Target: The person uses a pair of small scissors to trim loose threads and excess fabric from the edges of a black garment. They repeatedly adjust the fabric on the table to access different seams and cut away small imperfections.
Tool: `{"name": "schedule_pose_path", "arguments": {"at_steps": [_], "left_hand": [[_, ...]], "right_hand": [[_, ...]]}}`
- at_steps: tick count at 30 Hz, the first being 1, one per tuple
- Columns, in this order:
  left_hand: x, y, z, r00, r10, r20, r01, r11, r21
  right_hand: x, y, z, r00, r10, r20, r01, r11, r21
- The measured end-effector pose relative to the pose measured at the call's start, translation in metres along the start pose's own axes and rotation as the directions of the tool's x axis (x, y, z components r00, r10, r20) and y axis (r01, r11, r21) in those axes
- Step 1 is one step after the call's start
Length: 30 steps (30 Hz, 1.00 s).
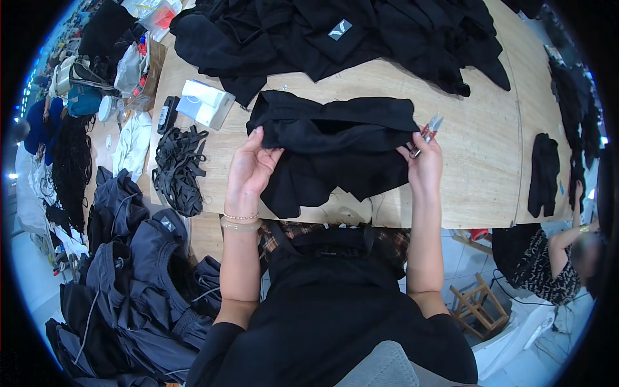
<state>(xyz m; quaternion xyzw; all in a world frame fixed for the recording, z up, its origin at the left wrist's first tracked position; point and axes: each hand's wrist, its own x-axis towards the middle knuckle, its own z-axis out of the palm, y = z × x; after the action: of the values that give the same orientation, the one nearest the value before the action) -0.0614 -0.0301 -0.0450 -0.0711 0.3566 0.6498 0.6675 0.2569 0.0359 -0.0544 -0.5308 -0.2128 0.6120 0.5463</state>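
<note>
Worktop [490, 148] carries a black garment heap [335, 32] at the far edge. Black garment [335, 151] lies centred, near edge overhanging. Left hand [248, 171] pinches its left edge; right hand [423, 164] pinches its right edge and grips small snips [429, 129]. Black strap bundle [177, 168] and white box [206, 103] lie left.

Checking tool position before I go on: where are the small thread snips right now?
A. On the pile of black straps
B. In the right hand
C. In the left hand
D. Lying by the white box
B: the snips stick up from the right hand, which also grips the black garment.
</note>
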Motion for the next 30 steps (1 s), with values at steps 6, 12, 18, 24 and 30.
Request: {"name": "schedule_pose_path", "arguments": {"at_steps": [6, 12, 18, 24, 30], "left_hand": [[-0.014, 0.043, -0.014, 0.993, -0.024, 0.117, 0.032, 0.997, -0.068], [-0.022, 0.058, -0.008, 0.978, 0.003, 0.207, -0.018, 0.997, 0.069], [-0.020, 0.009, 0.006, 0.987, 0.146, 0.068, -0.158, 0.810, 0.565], [0.010, -0.020, -0.020, 0.796, 0.506, 0.332, -0.319, -0.115, 0.941], [-0.033, -0.051, 0.057, 0.556, 0.505, 0.660, -0.594, -0.314, 0.741]], "right_hand": [[0.032, -0.025, -0.046, 0.840, 0.293, 0.457, -0.510, 0.714, 0.480], [0.016, -0.061, -0.040, 0.894, 0.243, 0.377, -0.380, 0.856, 0.351], [0.017, -0.034, -0.025, 0.963, 0.098, 0.249, -0.059, 0.985, -0.160], [0.027, 0.020, -0.031, 0.961, -0.133, 0.243, 0.244, 0.824, -0.511], [-0.011, -0.012, 0.012, 0.797, -0.524, 0.301, 0.551, 0.426, -0.717]]}}
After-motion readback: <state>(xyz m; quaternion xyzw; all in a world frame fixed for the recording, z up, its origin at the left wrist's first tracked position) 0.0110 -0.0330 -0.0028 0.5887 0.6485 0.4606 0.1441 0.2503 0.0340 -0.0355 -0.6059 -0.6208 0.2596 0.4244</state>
